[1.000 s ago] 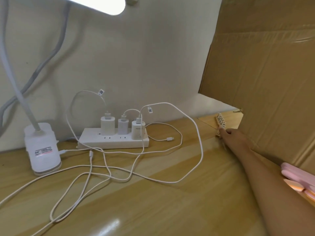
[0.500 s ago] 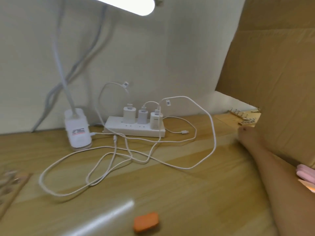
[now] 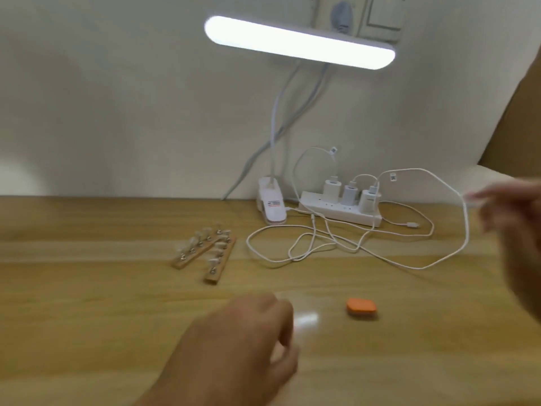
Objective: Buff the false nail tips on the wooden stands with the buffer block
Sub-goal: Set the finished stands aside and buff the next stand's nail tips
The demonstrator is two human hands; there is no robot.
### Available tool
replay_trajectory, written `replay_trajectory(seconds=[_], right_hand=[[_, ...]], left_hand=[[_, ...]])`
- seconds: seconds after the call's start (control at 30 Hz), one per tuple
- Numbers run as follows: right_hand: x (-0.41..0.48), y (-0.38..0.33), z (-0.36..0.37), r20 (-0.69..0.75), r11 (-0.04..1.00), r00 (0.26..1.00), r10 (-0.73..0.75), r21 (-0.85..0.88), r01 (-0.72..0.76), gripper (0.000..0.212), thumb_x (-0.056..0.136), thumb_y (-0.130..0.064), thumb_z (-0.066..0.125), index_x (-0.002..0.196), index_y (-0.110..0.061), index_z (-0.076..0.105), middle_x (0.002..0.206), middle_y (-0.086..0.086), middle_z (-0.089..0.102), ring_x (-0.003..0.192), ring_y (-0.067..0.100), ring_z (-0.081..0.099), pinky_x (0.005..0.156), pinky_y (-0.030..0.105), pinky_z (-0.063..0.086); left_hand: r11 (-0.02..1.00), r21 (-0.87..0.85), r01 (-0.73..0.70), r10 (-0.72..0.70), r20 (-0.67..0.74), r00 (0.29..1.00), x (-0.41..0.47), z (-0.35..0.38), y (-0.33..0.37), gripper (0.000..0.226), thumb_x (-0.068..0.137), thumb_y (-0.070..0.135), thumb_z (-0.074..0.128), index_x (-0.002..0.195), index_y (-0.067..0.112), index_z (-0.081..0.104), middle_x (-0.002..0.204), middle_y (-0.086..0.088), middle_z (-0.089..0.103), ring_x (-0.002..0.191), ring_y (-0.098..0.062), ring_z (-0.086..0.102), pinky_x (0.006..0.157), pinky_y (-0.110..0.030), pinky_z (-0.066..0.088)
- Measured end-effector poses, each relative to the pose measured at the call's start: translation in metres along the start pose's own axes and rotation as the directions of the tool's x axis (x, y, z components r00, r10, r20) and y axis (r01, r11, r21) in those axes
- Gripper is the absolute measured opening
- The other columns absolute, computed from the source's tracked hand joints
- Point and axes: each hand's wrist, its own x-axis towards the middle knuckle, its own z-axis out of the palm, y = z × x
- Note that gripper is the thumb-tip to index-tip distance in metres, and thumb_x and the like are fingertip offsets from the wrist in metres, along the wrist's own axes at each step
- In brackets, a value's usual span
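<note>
The wooden desk (image 3: pixel 87 317) fills the lower half of the view, with a pale wall behind it and a sheet of brown cardboard (image 3: pixel 524 121) leaning in at 2 o'clock. A lit white lamp bar (image 3: pixel 298 42) hangs at 12 o'clock.

The left hand (image 3: pixel 243 341) comes in from 6 o'clock, back upward and above the desk. Its fingers (image 3: pixel 285 326) are loosely bent under, with nothing visible in them. The right hand (image 3: pixel 512 212) sits at 3 o'clock, raised off the desk and badly smeared by motion. Whether it is spread or gripping something cannot be told.

White cables (image 3: pixel 465 230) loop across the desk from a white power strip (image 3: pixel 336 210) at 1 o'clock, which carries three plugged chargers. The lamp's clip base (image 3: pixel 272 209) stands just beside the strip, at its 9 o'clock.

Two wooden stands (image 3: pixel 199 252) lie side by side at 10 o'clock, angled and close together, with pale false nail tips (image 3: pixel 206 230) mounted along them. They are well apart from both hands, at 11 o'clock from the left one.

The orange buffer block (image 3: pixel 361 309) lies flat on the desk at 3 o'clock from the left fingers, near but not touching them, and at 7 o'clock from the right hand, well apart.
</note>
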Motion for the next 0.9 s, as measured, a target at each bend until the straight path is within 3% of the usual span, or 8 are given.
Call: replay_trajectory(seconds=[0.1,0.17,0.23,0.47,0.57,0.63,0.73,0.9], right_hand=[[-0.004,-0.061,0.029,0.442,0.977,0.873,-0.206,0.039,0.211,0.034,0.095,-0.041,0.046,0.118,-0.027,0.066,0.099,-0.015,0.064,0.084,0.013,0.064,0.07,0.029,0.053],[-0.022,-0.07,0.052,0.715,0.972,0.676,-0.177,0.018,0.235,0.059,0.095,-0.06,0.042,0.149,-0.041,0.03,0.134,-0.021,0.044,0.122,0.003,0.049,0.098,0.024,0.044],[-0.033,-0.065,0.072,0.797,0.988,0.594,-0.108,0.021,0.152,0.071,0.093,-0.066,0.04,0.152,-0.047,0.005,0.143,-0.028,0.024,0.132,-0.005,0.031,0.107,0.017,0.033],[-0.046,-0.043,0.096,0.65,0.986,0.757,-0.069,0.159,-0.047,0.042,0.093,-0.027,0.063,0.133,-0.034,0.053,0.112,-0.033,0.042,0.109,-0.011,0.048,0.094,0.009,0.037],[-0.047,-0.036,0.096,0.541,0.959,0.839,-0.052,0.261,-0.109,0.023,0.089,-0.034,0.067,0.112,-0.031,0.071,0.093,-0.024,0.06,0.092,-0.006,0.059,0.081,0.014,0.045],[-0.043,-0.039,0.088,0.536,0.859,0.842,0.062,0.402,-0.319,0.032,0.082,-0.045,0.065,0.113,-0.038,0.069,0.087,-0.013,0.068,0.085,0.004,0.065,0.077,0.02,0.051],[-0.039,-0.039,0.078,0.637,0.507,0.754,0.159,0.603,-0.616,0.05,0.071,-0.037,0.074,0.12,-0.041,0.065,0.092,-0.002,0.074,0.083,0.013,0.07,0.076,0.016,0.054],[-0.035,-0.039,0.074,0.773,0.137,0.617,0.146,0.602,-0.787,0.051,0.067,-0.019,0.076,0.116,-0.032,0.073,0.097,0.006,0.073,0.089,0.018,0.07,0.074,0.021,0.057]], left_hand=[[0.96,0.203,0.193,-0.171,-0.119,0.978,0.006,-0.012,-0.037,0.035,0.086,0.069,0.043,0.093,0.036,0.037,0.112,0.019,0.05,0.1,-0.004,0.048,0.068,-0.027,0.036],[0.9,0.272,0.342,-0.331,-0.087,0.94,0.015,-0.013,-0.067,0.045,0.083,0.074,0.046,0.101,0.033,0.045,0.117,0.013,0.056,0.108,-0.013,0.054,0.07,-0.029,0.037],[0.876,0.24,0.419,-0.415,-0.072,0.907,0.028,-0.012,-0.084,0.059,0.079,0.079,0.047,0.108,0.027,0.052,0.115,0.007,0.059,0.104,-0.017,0.058,0.068,-0.028,0.039],[0.873,0.066,0.484,-0.483,-0.023,0.875,0.058,0.001,-0.101,0.046,0.082,0.063,0.06,0.107,0.025,0.058,0.111,0.006,0.057,0.1,-0.017,0.057,0.07,-0.029,0.042],[0.885,0.011,0.466,-0.466,-0.015,0.885,0.055,0.0,-0.102,0.03,0.083,0.053,0.063,0.102,0.031,0.055,0.103,0.011,0.058,0.097,-0.013,0.057,0.07,-0.029,0.043],[0.904,-0.002,0.427,-0.427,-0.01,0.904,0.04,-0.002,-0.097,0.02,0.084,0.048,0.063,0.095,0.034,0.053,0.098,0.014,0.059,0.091,-0.01,0.058,0.069,-0.029,0.045],[0.956,-0.081,0.281,-0.28,0.019,0.96,0.004,0.005,-0.082,0.019,0.08,0.049,0.063,0.086,0.034,0.053,0.087,0.016,0.056,0.079,0.0,0.054,0.068,-0.029,0.046],[0.947,-0.319,0.031,0.0,0.097,0.995,-0.028,0.02,-0.034,0.032,0.063,0.063,0.05,0.088,0.045,0.059,0.101,0.029,0.05,0.088,0.006,0.051,0.078,-0.015,0.044]])
